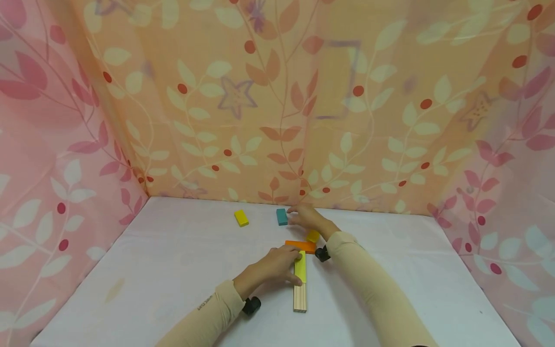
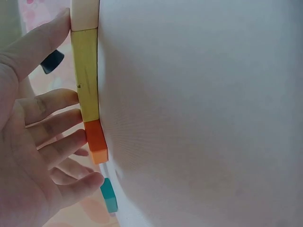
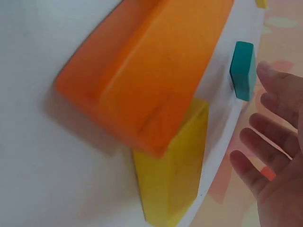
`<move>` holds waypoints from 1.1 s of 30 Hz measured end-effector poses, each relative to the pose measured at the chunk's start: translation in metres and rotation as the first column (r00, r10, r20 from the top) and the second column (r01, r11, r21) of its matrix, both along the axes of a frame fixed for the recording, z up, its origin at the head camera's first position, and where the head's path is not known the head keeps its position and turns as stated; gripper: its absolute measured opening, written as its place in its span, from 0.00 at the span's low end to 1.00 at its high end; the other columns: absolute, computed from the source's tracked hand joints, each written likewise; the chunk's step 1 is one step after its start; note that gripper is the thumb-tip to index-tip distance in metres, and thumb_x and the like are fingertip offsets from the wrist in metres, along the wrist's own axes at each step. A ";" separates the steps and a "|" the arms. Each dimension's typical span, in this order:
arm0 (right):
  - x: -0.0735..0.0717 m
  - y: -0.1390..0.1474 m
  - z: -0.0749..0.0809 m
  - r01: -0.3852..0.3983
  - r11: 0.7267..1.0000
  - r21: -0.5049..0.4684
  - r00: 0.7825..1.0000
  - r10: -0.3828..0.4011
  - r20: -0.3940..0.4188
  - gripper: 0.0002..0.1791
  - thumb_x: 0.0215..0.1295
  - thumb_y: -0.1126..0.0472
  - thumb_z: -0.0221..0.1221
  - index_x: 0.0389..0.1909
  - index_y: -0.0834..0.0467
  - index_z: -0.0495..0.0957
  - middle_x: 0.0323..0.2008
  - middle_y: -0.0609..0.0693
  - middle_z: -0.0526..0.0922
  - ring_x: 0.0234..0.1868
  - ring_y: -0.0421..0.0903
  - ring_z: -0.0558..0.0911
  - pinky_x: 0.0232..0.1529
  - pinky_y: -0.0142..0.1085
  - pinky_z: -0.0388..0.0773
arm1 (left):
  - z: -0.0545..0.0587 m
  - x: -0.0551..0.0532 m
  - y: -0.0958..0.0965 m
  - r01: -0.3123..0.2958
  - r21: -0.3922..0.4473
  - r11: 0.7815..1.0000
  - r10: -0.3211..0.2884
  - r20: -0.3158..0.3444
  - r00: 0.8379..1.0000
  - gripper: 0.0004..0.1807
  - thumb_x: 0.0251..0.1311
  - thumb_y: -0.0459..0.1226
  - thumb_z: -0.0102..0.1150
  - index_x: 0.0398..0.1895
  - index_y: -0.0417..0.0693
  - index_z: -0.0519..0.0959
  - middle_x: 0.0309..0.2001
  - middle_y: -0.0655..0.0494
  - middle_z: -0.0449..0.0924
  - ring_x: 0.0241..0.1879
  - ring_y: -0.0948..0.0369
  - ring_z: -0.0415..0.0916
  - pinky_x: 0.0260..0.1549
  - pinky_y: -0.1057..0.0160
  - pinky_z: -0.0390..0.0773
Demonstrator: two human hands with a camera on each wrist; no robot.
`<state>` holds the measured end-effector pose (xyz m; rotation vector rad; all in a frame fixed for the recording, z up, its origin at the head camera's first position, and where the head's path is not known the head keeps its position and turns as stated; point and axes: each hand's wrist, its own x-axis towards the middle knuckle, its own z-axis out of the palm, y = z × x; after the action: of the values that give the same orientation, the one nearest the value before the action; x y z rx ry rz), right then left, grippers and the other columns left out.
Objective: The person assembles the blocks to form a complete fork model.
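My left hand (image 1: 277,264) has its relaxed fingers spread along a yellow-green block (image 2: 87,75), fingertips right at its side and thumb by the plain wood block (image 1: 300,300). These two blocks lie end to end. Across their far end lies an orange block (image 1: 299,246). A yellow block (image 3: 175,175) meets the orange one's right end, partly hidden behind it in the right wrist view. My right hand (image 1: 309,218) reaches past it with loosely bent fingers, nothing held, beside a teal block (image 1: 282,217). In the right wrist view its fingertips are close to the teal block.
Another yellow block (image 1: 241,218) lies at the back, left of the teal one. The white tabletop (image 1: 173,270) is bounded behind by a leaf-patterned curtain (image 1: 269,120), with pink curtains on both sides. Black wrist cameras (image 1: 251,305) sit beneath the wrists.
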<state>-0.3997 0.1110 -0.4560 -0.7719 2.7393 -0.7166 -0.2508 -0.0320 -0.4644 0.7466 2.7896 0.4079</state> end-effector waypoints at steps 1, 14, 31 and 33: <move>-0.001 -0.002 0.000 -0.012 1.000 0.005 1.000 0.012 -0.002 0.23 0.65 0.56 0.62 0.60 0.57 0.77 0.61 0.53 0.78 0.64 0.53 0.74 0.67 0.49 0.69 | 0.000 0.000 0.000 0.000 0.001 1.000 0.000 0.002 1.000 0.40 0.44 0.60 0.72 0.60 0.52 0.76 0.63 0.58 0.74 0.64 0.59 0.69 0.61 0.52 0.71; -0.005 -0.023 -0.001 -0.114 0.987 0.111 0.991 0.121 -0.059 0.24 0.66 0.58 0.61 0.62 0.61 0.75 0.69 0.60 0.69 0.69 0.57 0.68 0.71 0.50 0.63 | 0.002 0.001 -0.001 0.016 0.016 1.000 -0.016 -0.016 1.000 0.38 0.45 0.58 0.73 0.59 0.50 0.77 0.61 0.57 0.75 0.60 0.59 0.72 0.58 0.53 0.72; -0.007 -0.031 0.002 -0.026 0.995 0.096 1.000 0.026 0.003 0.20 0.60 0.60 0.67 0.53 0.60 0.80 0.58 0.56 0.78 0.53 0.51 0.76 0.66 0.45 0.71 | 0.001 0.000 -0.002 0.021 0.011 1.000 -0.021 -0.020 1.000 0.39 0.45 0.59 0.72 0.60 0.51 0.76 0.63 0.56 0.74 0.64 0.59 0.69 0.59 0.52 0.72; -0.007 -0.031 0.001 -0.025 0.996 0.088 1.000 0.024 0.005 0.19 0.59 0.60 0.68 0.51 0.60 0.81 0.55 0.55 0.79 0.49 0.50 0.75 0.63 0.45 0.73 | 0.001 0.001 -0.002 0.020 0.012 1.000 -0.020 -0.019 1.000 0.39 0.45 0.59 0.72 0.60 0.51 0.76 0.63 0.56 0.74 0.64 0.59 0.69 0.59 0.52 0.72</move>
<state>-0.4069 0.0804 -0.4546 -0.7826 2.7324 -0.5872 -0.2503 -0.0336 -0.4633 0.7848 2.7975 0.4163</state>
